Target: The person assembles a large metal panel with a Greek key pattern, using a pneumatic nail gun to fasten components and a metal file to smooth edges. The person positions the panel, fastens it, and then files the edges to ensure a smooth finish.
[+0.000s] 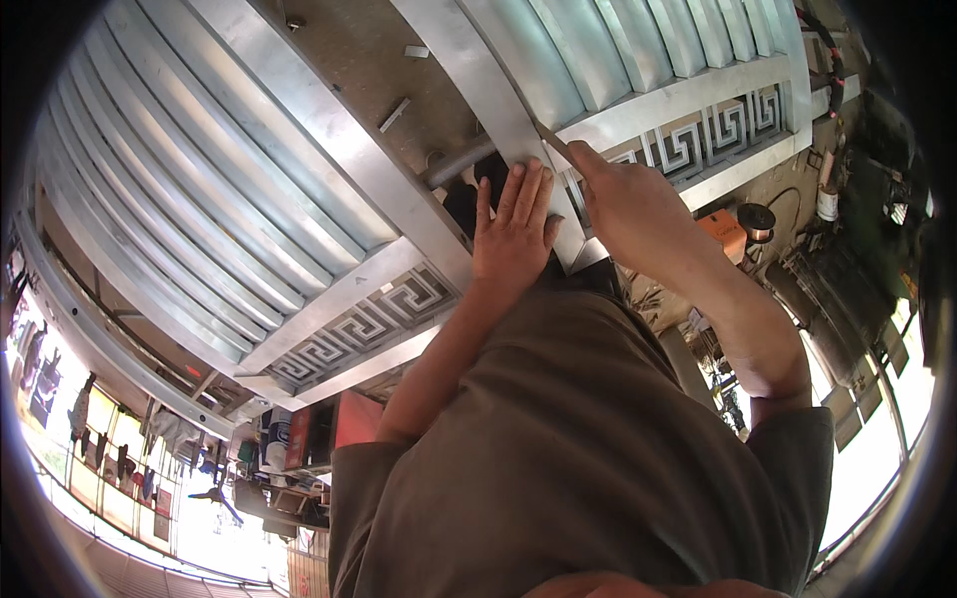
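Head view: left hand (pixel 513 234) spread flat on metal gate (pixel 329 130); right hand (pixel 623 199) pinching thin rod (pixel 551 140).

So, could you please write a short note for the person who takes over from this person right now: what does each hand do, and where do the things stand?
Left hand: flat, fingers spread, pressing on the central metal bar of the silver gate panel.
Right hand: closed around a thin stick-like tool, whose tip meets the bar just above the left fingertips.
The panel has long slats and a band of square spiral ornament on each side of the bar.
Done: cannot tell; no mark is visible on the bar.
Left: the tool is at the bar; continue there while the left hand steadies the bar.
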{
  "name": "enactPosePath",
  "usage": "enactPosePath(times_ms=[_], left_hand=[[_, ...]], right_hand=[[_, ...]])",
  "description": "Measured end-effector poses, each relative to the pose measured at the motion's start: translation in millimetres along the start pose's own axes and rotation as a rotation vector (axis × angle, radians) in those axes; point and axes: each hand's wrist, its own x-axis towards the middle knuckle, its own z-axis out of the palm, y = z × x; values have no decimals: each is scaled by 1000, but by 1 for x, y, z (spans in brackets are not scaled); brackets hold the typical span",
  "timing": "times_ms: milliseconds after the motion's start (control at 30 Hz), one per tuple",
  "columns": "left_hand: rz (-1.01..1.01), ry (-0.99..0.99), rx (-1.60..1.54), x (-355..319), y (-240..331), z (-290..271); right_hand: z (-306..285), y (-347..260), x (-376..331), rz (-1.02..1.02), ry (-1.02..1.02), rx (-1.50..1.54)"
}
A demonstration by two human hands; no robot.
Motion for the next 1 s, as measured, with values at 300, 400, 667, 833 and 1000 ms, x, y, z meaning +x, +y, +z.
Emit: enactPosePath(times_ms=[300,400,667,833,1000], left_hand=[[-1,10,4,2,0,2],[5,13,-2,1,1,2],[10,17,12,0,0,2],[14,23,12,1,1,1],[13,29,13,1,1,2]], right_hand=[[5,1,1,-50,46,-73],[5,-2,0,-20,30,-103],[3,-8,-1,38,-5,-135],[6,-12,-3,3,56,-185],[7,-11,-2,-11,75,-235]])
